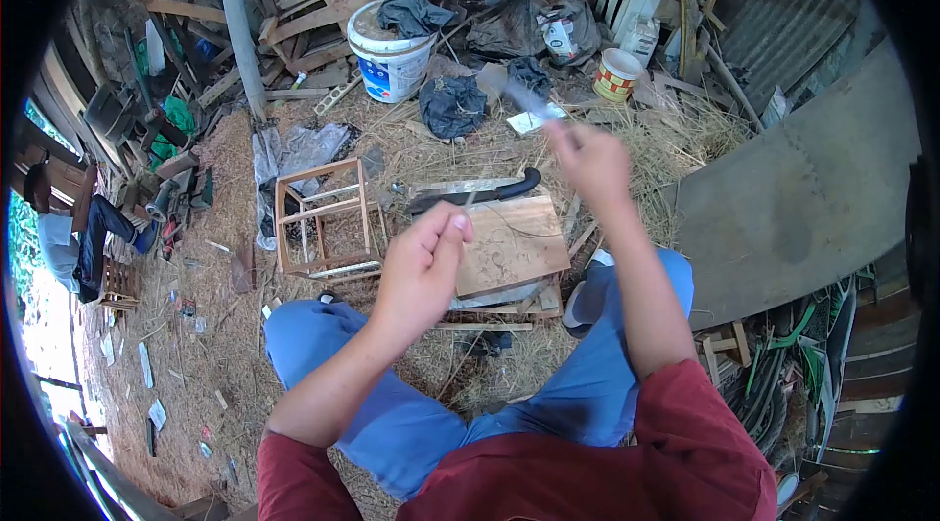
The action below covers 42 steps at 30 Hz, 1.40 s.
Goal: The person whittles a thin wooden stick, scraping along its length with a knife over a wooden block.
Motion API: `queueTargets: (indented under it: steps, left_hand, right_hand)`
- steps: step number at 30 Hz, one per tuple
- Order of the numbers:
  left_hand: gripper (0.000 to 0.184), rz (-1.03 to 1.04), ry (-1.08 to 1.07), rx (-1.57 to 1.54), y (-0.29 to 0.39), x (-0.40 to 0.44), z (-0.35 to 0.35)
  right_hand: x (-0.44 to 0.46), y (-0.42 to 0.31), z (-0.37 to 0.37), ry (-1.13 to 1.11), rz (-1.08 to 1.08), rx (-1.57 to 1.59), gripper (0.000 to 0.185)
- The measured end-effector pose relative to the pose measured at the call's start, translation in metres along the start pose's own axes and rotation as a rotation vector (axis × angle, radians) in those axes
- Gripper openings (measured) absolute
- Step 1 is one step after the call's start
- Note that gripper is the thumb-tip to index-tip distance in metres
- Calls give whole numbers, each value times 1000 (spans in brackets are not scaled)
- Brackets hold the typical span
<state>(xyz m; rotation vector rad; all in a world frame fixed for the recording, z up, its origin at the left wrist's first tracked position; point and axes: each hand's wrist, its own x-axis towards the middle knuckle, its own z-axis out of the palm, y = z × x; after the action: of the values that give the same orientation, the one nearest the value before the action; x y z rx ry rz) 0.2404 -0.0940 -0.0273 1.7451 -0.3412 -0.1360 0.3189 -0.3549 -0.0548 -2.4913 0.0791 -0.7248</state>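
My left hand [428, 252] is closed in a pinch on a thin strip that sticks up from its fingertips, above the left edge of a wooden board [514, 247]. To the right and farther forward, my right hand [590, 161] is closed round the handle of a blade-like tool [529, 102], which is blurred by motion and points up and left. The board rests on a low stack of wood between my knees. Behind it lies a dark tool with a curved black handle [519, 185]. The two hands are apart.
A small wooden frame [325, 217] stands left of the board. Farther forward are a white bucket [390, 61], a black plastic bag [452, 107] and a yellow-red bucket [618, 75]. A large curved sheet [803, 188] is at right. Another person [78, 227] sits at far left.
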Motion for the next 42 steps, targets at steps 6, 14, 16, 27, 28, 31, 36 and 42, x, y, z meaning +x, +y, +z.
queueTargets:
  steps: [6, 14, 16, 27, 28, 31, 36, 42]
  left_hand:
    - [23, 11, 3, -63, -3, 0, -8]
    - [23, -74, 17, -41, -4, 0, -6]
    - [23, -64, 13, -17, -4, 1, -7]
    - [23, -28, 21, -69, -3, 9, -6]
    - [23, -32, 13, -87, -2, 10, -8]
    - [22, -44, -28, -142, 9, -1, -8]
    - [23, -122, -31, -176, 8, -2, -8]
    - [24, -138, -21, -219, -8, 5, -9]
  right_hand:
    - [-14, 8, -15, 25, -68, 269, 45]
    - [-44, -56, -4, -113, -586, 177, 43]
    - [-41, -57, -2, -100, -601, 147, 44]
    - [-28, -42, 3, 4, -586, 57, 50]
    - [-26, -38, 4, 5, -584, 56, 50]
    - [-3, -10, 1, -9, -25, 28, 47]
    - [-6, -7, -16, 63, -75, 142, 45]
    - [-40, -45, 5, -89, -473, 159, 45]
